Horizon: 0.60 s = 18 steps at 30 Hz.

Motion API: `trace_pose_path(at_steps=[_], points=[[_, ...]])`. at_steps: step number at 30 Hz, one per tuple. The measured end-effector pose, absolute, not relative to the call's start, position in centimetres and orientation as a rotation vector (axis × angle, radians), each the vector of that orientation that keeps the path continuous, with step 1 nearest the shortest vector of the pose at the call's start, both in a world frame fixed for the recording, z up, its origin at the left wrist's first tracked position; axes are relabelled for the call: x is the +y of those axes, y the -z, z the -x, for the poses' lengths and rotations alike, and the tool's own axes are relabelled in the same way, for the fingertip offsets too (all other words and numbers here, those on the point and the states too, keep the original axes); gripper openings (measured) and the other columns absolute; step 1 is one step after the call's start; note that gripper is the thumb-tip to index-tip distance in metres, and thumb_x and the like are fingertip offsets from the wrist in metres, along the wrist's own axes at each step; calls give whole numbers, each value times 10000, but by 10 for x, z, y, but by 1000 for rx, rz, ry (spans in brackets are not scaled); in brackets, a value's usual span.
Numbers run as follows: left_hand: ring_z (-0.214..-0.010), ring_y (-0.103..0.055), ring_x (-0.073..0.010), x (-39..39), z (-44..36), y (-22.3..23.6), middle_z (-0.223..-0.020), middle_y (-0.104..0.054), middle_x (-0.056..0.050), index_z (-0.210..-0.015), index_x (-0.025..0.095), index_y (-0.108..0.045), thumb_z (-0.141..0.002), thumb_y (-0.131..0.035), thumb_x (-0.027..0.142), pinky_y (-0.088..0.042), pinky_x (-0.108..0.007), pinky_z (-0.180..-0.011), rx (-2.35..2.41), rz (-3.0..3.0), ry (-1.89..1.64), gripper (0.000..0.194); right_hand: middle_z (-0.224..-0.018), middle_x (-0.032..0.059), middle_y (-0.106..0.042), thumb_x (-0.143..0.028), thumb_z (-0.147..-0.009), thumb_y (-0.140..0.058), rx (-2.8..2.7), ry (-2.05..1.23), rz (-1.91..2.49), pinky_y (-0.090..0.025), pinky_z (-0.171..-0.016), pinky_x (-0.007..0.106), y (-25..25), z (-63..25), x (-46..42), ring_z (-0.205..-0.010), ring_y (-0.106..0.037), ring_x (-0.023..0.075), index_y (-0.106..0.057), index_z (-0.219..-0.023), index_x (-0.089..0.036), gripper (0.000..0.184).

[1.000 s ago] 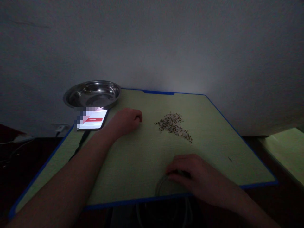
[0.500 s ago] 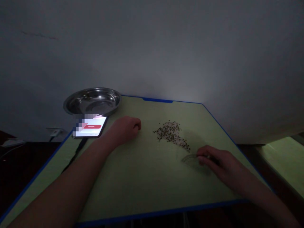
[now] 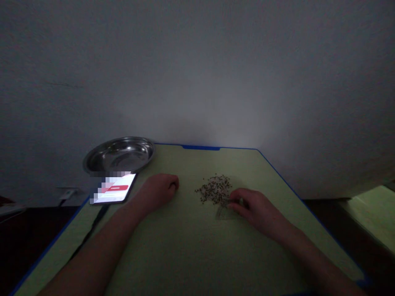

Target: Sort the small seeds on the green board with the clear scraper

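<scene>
You pinched a clear flat piece (outline faint) in your right hand, at the near edge of the mixed grains on the tabletop; your left hand was loosely clenched, apart. Step, seemingly: positioning the piece; next move called for a low, steady edge.

The camera sat on the person's head, looking forward and down across the desk from its near side. The left hand and right hand fell below mid-frame; the wall beyond filled the upper half.
</scene>
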<state>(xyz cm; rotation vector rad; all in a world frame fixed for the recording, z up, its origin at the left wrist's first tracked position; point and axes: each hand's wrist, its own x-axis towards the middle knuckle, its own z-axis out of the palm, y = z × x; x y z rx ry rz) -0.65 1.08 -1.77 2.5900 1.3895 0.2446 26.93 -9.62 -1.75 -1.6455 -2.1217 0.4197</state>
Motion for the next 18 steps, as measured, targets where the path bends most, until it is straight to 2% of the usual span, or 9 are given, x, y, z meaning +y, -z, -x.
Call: trace_pose_path(at_steps=[5,11,18], points=[[-729,-604,-182,11,7,17,-797,-682,-45,-762,199,-639,-739,-381,161,-415,-285,-646,1393,-2586,-245,263,-791,45,-657,-219,-840,-556,-2109,-273,1636,-417,-635,274,16,-265,-64,-705,-581,161,-619,-836,-171,80],[-726,-606,-169,7,5,14,-793,-682,-41,-756,200,-635,-742,-381,151,-405,-275,-651,1393,-2577,-207,258,-786,44,-666,-251,-856,-532,-2080,-266,1620,-420,-622,272,2,-278,-46,-683,-584,156,-621,-856,-175,118],[-724,-602,-166,7,4,13,-792,-682,-38,-752,201,-636,-740,-391,146,-403,-270,-640,1412,-2583,-192,251,-902,55,-683,-236,-881,-517,-2224,-103,1551,-430,-728,297,-1,-248,-33,-813,-610,176,-668,-947,-194,169]])
